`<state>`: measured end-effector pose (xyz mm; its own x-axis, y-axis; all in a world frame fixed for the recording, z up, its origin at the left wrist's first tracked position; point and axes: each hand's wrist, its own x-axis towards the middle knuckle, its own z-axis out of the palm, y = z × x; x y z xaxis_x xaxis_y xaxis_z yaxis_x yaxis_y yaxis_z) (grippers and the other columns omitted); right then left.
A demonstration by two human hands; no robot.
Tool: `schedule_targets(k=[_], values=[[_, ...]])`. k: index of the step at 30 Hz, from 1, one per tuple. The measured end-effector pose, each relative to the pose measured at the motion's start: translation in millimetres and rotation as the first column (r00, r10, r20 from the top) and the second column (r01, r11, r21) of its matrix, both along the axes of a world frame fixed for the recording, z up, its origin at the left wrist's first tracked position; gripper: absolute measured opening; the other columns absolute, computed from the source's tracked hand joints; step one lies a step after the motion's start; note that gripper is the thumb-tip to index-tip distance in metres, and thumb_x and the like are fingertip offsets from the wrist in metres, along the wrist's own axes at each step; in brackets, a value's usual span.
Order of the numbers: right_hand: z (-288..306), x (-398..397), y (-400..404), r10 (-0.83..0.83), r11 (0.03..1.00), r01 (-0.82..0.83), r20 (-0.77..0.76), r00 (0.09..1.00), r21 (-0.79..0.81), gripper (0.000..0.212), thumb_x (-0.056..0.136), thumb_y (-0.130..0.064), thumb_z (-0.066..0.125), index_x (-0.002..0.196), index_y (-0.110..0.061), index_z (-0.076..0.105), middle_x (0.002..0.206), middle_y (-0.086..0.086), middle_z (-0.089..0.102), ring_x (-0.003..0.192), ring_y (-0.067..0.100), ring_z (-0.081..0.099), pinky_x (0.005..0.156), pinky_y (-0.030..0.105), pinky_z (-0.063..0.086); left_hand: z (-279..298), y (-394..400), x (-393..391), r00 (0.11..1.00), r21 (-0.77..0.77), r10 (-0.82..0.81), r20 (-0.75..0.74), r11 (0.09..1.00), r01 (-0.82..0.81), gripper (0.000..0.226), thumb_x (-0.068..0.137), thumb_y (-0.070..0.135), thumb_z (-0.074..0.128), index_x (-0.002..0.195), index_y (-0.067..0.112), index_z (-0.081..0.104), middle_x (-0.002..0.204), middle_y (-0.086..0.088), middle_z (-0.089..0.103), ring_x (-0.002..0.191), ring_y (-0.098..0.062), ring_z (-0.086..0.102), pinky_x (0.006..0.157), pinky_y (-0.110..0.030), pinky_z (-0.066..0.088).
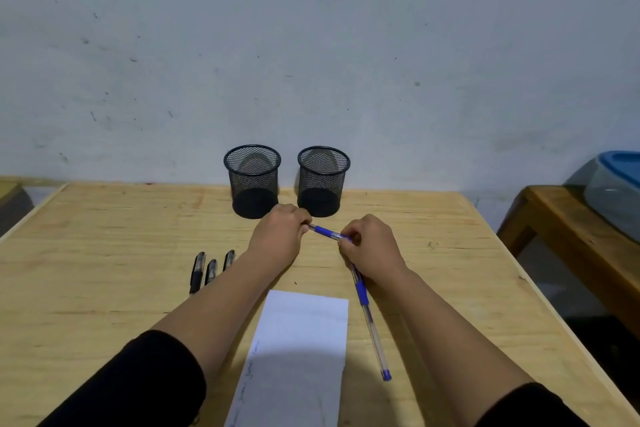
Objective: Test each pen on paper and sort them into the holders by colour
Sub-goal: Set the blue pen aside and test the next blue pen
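Observation:
Both hands hold one blue pen (325,232) above the table, in front of the holders. My left hand (280,236) grips one end and my right hand (369,246) grips the other. A second blue pen (370,322) lies on the wood just right of the white paper (298,357), partly under my right wrist. Three black pens (209,270) lie side by side left of my left forearm. Two black mesh holders, the left holder (252,180) and the right holder (323,180), stand at the table's far edge against the wall; both look empty.
The wooden table (104,270) ends at a grey wall. A second wooden table (571,229) stands to the right across a gap, carrying a clear bin with a blue lid (616,184). Faint scribbles mark the paper's left side.

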<state>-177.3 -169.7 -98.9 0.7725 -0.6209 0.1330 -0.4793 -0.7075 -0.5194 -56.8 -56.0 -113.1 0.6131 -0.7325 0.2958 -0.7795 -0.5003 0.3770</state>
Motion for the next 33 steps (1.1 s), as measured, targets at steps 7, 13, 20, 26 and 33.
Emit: schedule_targets(k=[7, 13, 20, 26, 33], values=[[16.0, -10.4, 5.2, -0.111, 0.914, -0.017, 0.290, 0.951, 0.405, 0.004, 0.082, -0.014, 0.065, 0.086, -0.013, 0.064, 0.071, 0.001, 0.061, 0.060, 0.013, 0.057, 0.053, 0.022, 0.052, 7.8, 6.1, -9.1, 0.999, -0.131, 0.012, -0.042, 0.991, -0.017, 0.011, 0.088, 0.021, 0.056, 0.096, 0.019, 0.063, 0.092, -0.001, 0.062, 0.089, -0.016, 0.049, 0.073, -0.027, 0.040], [49.4, -21.2, 27.2, -0.184, 0.755, -0.225, 0.528, 0.829, 0.616, 0.003, 0.085, -0.011, 0.065, 0.086, -0.013, 0.066, 0.064, -0.004, 0.053, 0.060, 0.007, 0.047, 0.060, 0.019, 0.043, 40.6, 22.0, -36.1, 0.988, -0.379, -0.072, -0.138, 0.925, 0.014, 0.008, 0.085, 0.017, 0.060, 0.090, 0.020, 0.066, 0.090, 0.003, 0.066, 0.088, -0.012, 0.054, 0.078, -0.022, 0.039], [88.5, -32.6, 62.0, 0.062, 0.877, -0.327, 0.591, 0.804, 0.353, 0.008, 0.094, -0.016, 0.049, 0.096, -0.010, 0.055, 0.068, -0.010, 0.068, 0.066, -0.004, 0.060, 0.068, 0.016, 0.046, 100.4, 53.7, -60.5, 0.940, -0.590, -0.166, -0.298, 0.806, -0.045, 0.019, 0.086, 0.025, 0.060, 0.105, 0.023, 0.066, 0.094, 0.012, 0.065, 0.081, 0.004, 0.057, 0.070, 0.000, 0.038], [104.3, -49.7, 92.8, 0.243, 0.916, -0.353, 0.434, 0.868, 0.193, 0.013, 0.088, -0.028, 0.061, 0.086, -0.015, 0.062, 0.064, 0.000, 0.058, 0.058, 0.011, 0.052, 0.057, 0.020, 0.042, 124.3, 89.8, -70.5, 0.919, -0.568, -0.208, -0.335, 0.823, -0.021, 0.009, 0.084, 0.023, 0.062, 0.091, 0.027, 0.067, 0.076, 0.009, 0.065, 0.063, 0.002, 0.055, 0.065, -0.016, 0.044], [112.9, -82.1, 97.0, 0.016, 0.608, -0.415, 0.512, 0.859, 0.677, 0.010, 0.084, -0.012, 0.066, 0.093, -0.008, 0.067, 0.072, 0.004, 0.067, 0.057, 0.011, 0.056, 0.054, 0.018, 0.047, 99.9, 131.1, -71.8, 0.795, -0.588, -0.156, -0.586, 0.758, -0.284, 0.017, 0.085, 0.010, 0.061, 0.078, 0.025, 0.062, 0.070, 0.001, 0.065, 0.061, -0.003, 0.062, 0.078, -0.027, 0.051]])
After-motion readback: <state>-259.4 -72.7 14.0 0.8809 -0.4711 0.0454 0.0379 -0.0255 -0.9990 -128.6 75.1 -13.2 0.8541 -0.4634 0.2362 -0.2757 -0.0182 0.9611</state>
